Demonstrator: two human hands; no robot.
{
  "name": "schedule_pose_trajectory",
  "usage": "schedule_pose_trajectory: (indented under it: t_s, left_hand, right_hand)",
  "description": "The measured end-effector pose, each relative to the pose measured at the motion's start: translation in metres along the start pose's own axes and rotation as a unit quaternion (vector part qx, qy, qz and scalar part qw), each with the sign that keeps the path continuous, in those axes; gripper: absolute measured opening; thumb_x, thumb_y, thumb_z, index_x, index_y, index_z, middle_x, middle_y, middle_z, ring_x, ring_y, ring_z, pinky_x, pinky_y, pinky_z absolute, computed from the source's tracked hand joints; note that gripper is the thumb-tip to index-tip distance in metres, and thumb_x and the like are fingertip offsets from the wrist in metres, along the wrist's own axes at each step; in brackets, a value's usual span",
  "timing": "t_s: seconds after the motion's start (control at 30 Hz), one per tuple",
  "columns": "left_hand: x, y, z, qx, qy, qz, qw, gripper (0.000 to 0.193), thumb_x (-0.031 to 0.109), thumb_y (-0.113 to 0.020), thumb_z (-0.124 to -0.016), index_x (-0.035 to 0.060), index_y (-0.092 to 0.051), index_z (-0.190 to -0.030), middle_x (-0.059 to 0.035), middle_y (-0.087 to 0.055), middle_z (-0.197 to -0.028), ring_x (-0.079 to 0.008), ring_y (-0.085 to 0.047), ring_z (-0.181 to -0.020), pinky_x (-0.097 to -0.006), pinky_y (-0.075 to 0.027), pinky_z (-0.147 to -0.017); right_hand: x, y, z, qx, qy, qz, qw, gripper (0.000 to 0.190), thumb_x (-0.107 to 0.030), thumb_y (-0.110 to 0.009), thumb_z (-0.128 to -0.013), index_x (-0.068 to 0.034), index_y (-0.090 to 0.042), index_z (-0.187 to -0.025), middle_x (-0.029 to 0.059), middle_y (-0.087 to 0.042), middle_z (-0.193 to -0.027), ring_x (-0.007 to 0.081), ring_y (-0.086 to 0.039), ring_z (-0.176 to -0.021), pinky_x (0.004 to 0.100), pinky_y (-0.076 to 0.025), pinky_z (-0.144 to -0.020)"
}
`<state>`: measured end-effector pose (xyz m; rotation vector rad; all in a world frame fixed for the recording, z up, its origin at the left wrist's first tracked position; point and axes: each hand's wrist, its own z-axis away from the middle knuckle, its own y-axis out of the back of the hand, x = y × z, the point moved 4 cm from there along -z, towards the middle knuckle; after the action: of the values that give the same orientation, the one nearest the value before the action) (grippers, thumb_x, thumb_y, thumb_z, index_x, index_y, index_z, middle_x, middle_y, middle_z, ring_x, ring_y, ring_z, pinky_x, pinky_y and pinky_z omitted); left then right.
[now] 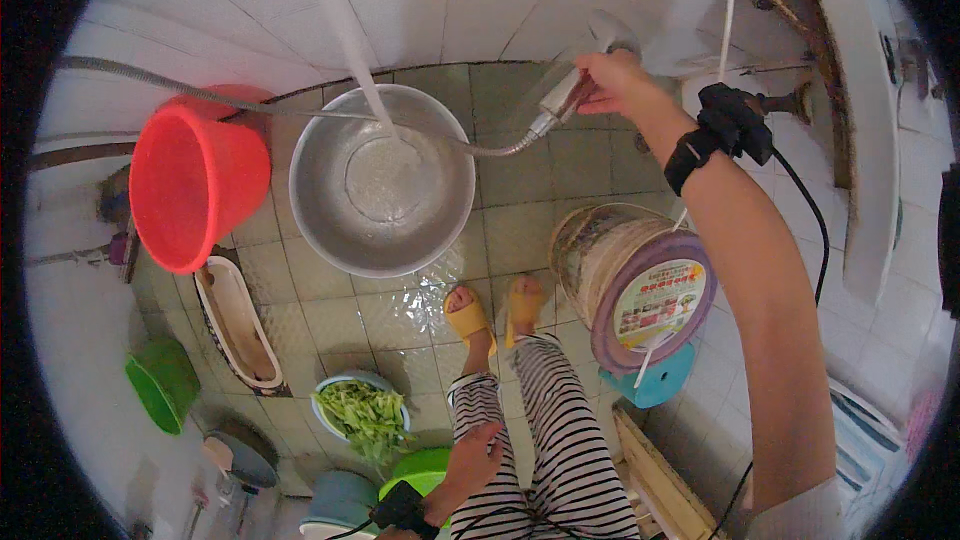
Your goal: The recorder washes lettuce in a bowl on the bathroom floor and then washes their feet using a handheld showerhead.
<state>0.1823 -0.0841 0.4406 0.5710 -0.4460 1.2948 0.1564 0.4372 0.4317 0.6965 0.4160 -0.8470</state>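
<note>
My right hand (pixel 611 82) is closed around a chrome hand shower (pixel 564 96), raised at the upper right; its metal hose (pixel 300 111) runs left across the view. A large metal basin (pixel 322 202) stands on the tiled floor at the centre left. A stream of water (pixel 352 37) falls into it from the top of the view, and water lies in its bottom. Low in the view, my left hand (pixel 471 465) hangs in front of my striped trouser leg, fingers loosely curled, nothing seen in it. Left of it, a bowl of cut green leafy vegetables (pixel 361 414) sits on the floor.
A red plastic bucket (pixel 244 165) stands left of the basin, near a squat toilet (pixel 240 322). Green buckets (pixel 180 367) and a grey-blue bucket (pixel 341 499) are lower left. A large lidded bucket (pixel 600 262) stands right of my slippered feet. The floor tiles (pixel 397 315) are wet.
</note>
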Motion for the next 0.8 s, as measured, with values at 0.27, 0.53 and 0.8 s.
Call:
schedule_pose_trajectory:
  t_s: [0.27, 0.53, 0.8]
  left_hand:
    - [0.032, 0.052, -0.014, 0.096, -0.078, -0.008, 0.992, 0.024, 0.009, -0.055, -0.073, 0.0058, -0.054, -0.096, -0.0113, -0.059, -0.086, -0.0246, -0.058, -0.060, -0.0353, -0.047, -0.058]
    - [0.037, 0.057, -0.006, 0.102, -0.062, 0.001, 0.993, 0.025, 0.010, -0.054, -0.073, 0.0082, -0.054, -0.098, -0.0107, -0.058, -0.088, -0.0233, -0.059, -0.065, -0.0362, -0.047, -0.060]
    - [0.027, 0.023, 0.017, 0.091, -0.034, 0.076, 0.992, 0.026, 0.008, -0.053, -0.074, 0.0071, -0.054, -0.100, -0.0115, -0.058, -0.092, -0.0213, -0.061, -0.068, -0.0310, -0.049, -0.062]
  right_hand:
    - [-0.009, 0.006, 0.030, -0.002, 0.018, 0.011, 1.000, 0.025, -0.019, -0.056, -0.073, 0.003, -0.052, -0.084, 0.0145, -0.058, -0.072, 0.0261, -0.060, -0.063, 0.0408, -0.052, -0.057]
    - [-0.011, 0.007, 0.038, 0.008, 0.039, 0.033, 0.999, 0.026, -0.021, -0.058, -0.074, 0.002, -0.052, -0.081, 0.0131, -0.058, -0.072, 0.0252, -0.061, -0.064, 0.0403, -0.053, -0.060]
    - [0.031, -0.005, 0.040, -0.032, -0.016, -0.001, 0.999, 0.026, -0.023, -0.057, -0.077, 0.002, -0.051, -0.083, 0.0134, -0.058, -0.073, 0.0257, -0.060, -0.063, 0.0415, -0.052, -0.059]
